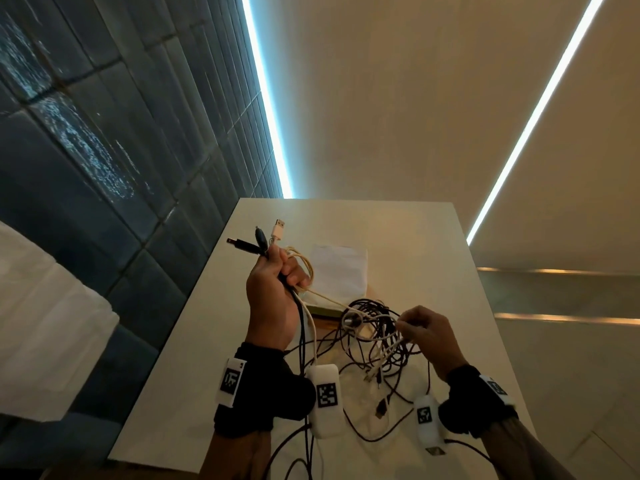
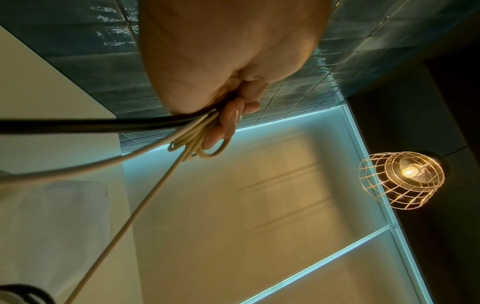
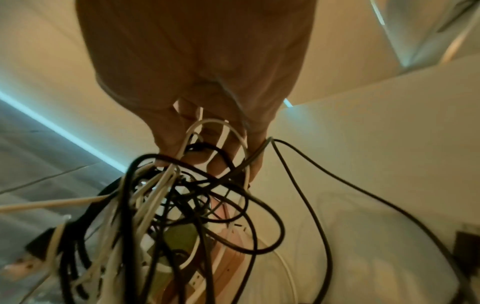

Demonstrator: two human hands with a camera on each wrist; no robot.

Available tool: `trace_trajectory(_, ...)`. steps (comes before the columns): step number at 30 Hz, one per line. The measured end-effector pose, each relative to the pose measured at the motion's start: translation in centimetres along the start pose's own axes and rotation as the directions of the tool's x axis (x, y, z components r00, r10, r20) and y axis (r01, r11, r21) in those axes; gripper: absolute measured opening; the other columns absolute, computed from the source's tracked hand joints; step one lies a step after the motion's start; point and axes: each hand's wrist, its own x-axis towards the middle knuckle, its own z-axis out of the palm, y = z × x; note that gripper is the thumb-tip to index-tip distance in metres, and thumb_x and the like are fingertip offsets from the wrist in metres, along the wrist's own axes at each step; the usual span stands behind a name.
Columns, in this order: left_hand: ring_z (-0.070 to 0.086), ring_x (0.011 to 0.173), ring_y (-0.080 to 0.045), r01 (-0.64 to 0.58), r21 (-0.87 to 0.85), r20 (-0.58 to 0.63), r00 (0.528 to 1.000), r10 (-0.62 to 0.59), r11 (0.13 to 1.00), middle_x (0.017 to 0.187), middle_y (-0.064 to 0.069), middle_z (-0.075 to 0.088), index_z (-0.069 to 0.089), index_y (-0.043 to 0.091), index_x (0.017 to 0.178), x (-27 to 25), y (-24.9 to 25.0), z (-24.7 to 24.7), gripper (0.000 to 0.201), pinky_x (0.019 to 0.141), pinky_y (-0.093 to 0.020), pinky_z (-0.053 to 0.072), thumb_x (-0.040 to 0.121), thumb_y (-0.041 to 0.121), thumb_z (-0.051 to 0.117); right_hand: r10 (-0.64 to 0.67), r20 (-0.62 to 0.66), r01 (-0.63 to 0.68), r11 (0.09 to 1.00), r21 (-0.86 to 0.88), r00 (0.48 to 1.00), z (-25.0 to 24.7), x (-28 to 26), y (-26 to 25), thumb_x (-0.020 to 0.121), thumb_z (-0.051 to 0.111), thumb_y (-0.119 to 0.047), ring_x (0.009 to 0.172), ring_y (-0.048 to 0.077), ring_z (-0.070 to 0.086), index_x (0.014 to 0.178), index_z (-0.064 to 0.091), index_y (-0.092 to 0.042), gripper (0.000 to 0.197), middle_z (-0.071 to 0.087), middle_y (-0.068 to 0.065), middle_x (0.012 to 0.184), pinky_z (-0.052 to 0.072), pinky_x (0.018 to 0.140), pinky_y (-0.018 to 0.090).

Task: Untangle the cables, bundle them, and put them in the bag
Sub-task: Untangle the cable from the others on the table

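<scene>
Black and white tangle: the cables (image 1: 377, 336) hang in a knotted mass above the bench (image 1: 194, 358), lifted clear so the loops can drop apart under their own weight.
Plug ends: up top, a black plug (image 1: 242, 244), a second dark plug (image 1: 260, 238) and a white USB plug (image 1: 278, 229) fan out above the fist, gathered there, I'd say, so each cable can be traced from a known end.
Left hand: the left hand (image 1: 273, 299) is raised and clamped round those cable ends; the left wrist view shows fingers (image 2: 228, 117) curled over a small cream coil (image 2: 207, 144) and a black lead (image 2: 78, 124) running off taut.
Cream strand: one cream cable (image 1: 329, 299) stretches straight from that fist into the knot, pulled tight between the two hands.
Right hand: lower and to the right, the right hand (image 1: 429, 336) pinches into the tangle, fingers (image 3: 197, 152) hooked through white and black loops, picking for the strand to free.
Loose ends: connectors (image 1: 381, 408) dangle below the knot, near the bench.
Bag: a pale, flat bag (image 1: 341, 268) lies on the bench beyond the hands, nothing in it that I can see.
Progress: early going, by my read; still unpicking, no finished bundle yet.
Risk: tugging that taut cream line could cinch the knot tighter.
</scene>
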Motion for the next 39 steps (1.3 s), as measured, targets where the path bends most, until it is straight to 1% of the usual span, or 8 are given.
trace_trajectory(5, 0.029, 0.052, -0.01, 0.013, -0.05, 0.035, 0.999, -0.011, 0.999, 0.062, 0.004, 0.032, 0.044, 0.018, 0.073, -0.1, 0.0, -0.1, 0.033, 0.054, -0.026, 0.028, 0.104, 0.023, 0.035, 0.121, -0.083, -0.117, 0.992, 0.057, 0.989, 0.1, 0.3, 1.0, 0.083, 0.07, 0.001, 0.059, 0.026, 0.059, 0.077, 0.064, 0.001, 0.008, 0.062, 0.012, 0.066, 0.055, 0.058, 0.038)
trace_trajectory(8, 0.029, 0.052, -0.01, 0.014, -0.037, 0.067, 0.998, -0.012, 0.999, 0.062, 0.004, 0.032, 0.043, 0.017, 0.073, -0.3, -0.2, 0.3, 0.033, 0.054, -0.026, 0.028, 0.104, 0.024, 0.034, 0.045, -0.093, -0.064, 0.976, -0.206, 0.995, 0.5, 0.6, 1.0, 0.079, 0.075, -0.007, 0.068, 0.024, 0.063, 0.073, 0.068, -0.009, 0.01, 0.069, 0.006, 0.07, 0.051, 0.067, 0.034)
trace_trajectory(12, 0.029, 0.052, -0.01, 0.026, -0.01, 0.103, 0.994, -0.025, 1.0, 0.062, 0.004, 0.032, 0.042, 0.016, 0.073, -0.5, -0.4, 1.3, 0.032, 0.054, -0.026, 0.028, 0.104, 0.023, 0.034, -0.254, 0.012, 0.181, 0.658, -0.731, 0.967, 1.8, -0.3, -1.8, 0.067, 0.076, -0.01, 0.091, 0.028, 0.061, 0.08, 0.075, -0.02, 0.017, 0.07, 0.005, 0.095, 0.048, 0.081, 0.036)
trace_trajectory(15, 0.029, 0.052, -0.01, 0.032, -0.004, 0.121, 0.992, -0.031, 0.999, 0.062, 0.003, 0.032, 0.042, 0.015, 0.073, -0.5, -0.6, 2.1, 0.032, 0.053, -0.025, 0.029, 0.104, 0.022, 0.034, -0.303, 0.149, 0.292, 0.51, -0.809, 0.941, 3.8, -1.7, -4.4, 0.073, 0.067, -0.006, 0.106, 0.024, 0.048, 0.1, 0.072, -0.019, 0.03, 0.06, 0.001, 0.112, 0.043, 0.087, 0.033)
trace_trajectory(20, 0.029, 0.052, -0.01, 0.046, -0.016, 0.146, 0.988, -0.044, 0.999, 0.063, 0.002, 0.031, 0.04, 0.014, 0.073, -0.9, -0.4, 2.7, 0.033, 0.052, -0.024, 0.03, 0.104, 0.02, 0.033, -0.425, 0.238, 0.485, 0.794, -0.367, 0.874, 5.8, -1.9, -6.2, 0.08, 0.076, -0.013, 0.093, 0.011, 0.054, 0.093, 0.072, -0.017, 0.015, 0.065, -0.004, 0.099, 0.042, 0.076, 0.014)
trace_trajectory(25, 0.029, 0.054, -0.01, 0.005, -0.042, 0.165, 0.986, 0.002, 0.999, 0.064, 0.002, 0.031, 0.041, 0.014, 0.073, -0.9, 0.8, 2.8, 0.033, 0.055, -0.026, 0.028, 0.105, 0.022, 0.032, -0.279, 0.223, 0.21, 0.933, 0.291, 0.934, 7.7, -2.6, -5.7, 0.091, 0.065, -0.017, 0.058, 0.014, 0.05, 0.07, 0.063, -0.005, 0.024, 0.059, -0.002, 0.061, 0.042, 0.058, 0.024)
trace_trajectory(34, 0.03, 0.052, -0.009, -0.089, -0.093, 0.173, 0.98, 0.104, 0.992, 0.061, 0.005, 0.033, 0.042, 0.017, 0.072, -0.4, 3.3, 1.3, 0.033, 0.053, -0.024, 0.029, 0.103, 0.019, 0.032, -0.314, 0.302, 0.268, 0.945, 0.186, 0.9, 7.3, -1.3, -3.0, 0.094, 0.05, -0.049, 0.059, 0.013, 0.041, 0.065, 0.061, -0.019, 0.043, 0.048, -0.001, 0.063, 0.033, 0.057, 0.029)
trace_trajectory(39, 0.032, 0.051, -0.008, -0.114, -0.08, 0.211, 0.969, 0.129, 0.99, 0.06, 0.007, 0.035, 0.041, 0.017, 0.073, -0.1, 4.8, 1.0, 0.025, 0.053, -0.023, 0.03, 0.097, 0.024, 0.039, -0.271, 0.337, 0.251, 0.963, 0.102, 0.902, 6.5, -1.1, -1.7, 0.099, 0.053, -0.021, 0.059, 0.004, 0.05, 0.07, 0.064, -0.018, 0.031, 0.056, -0.011, 0.062, 0.04, 0.058, 0.018)
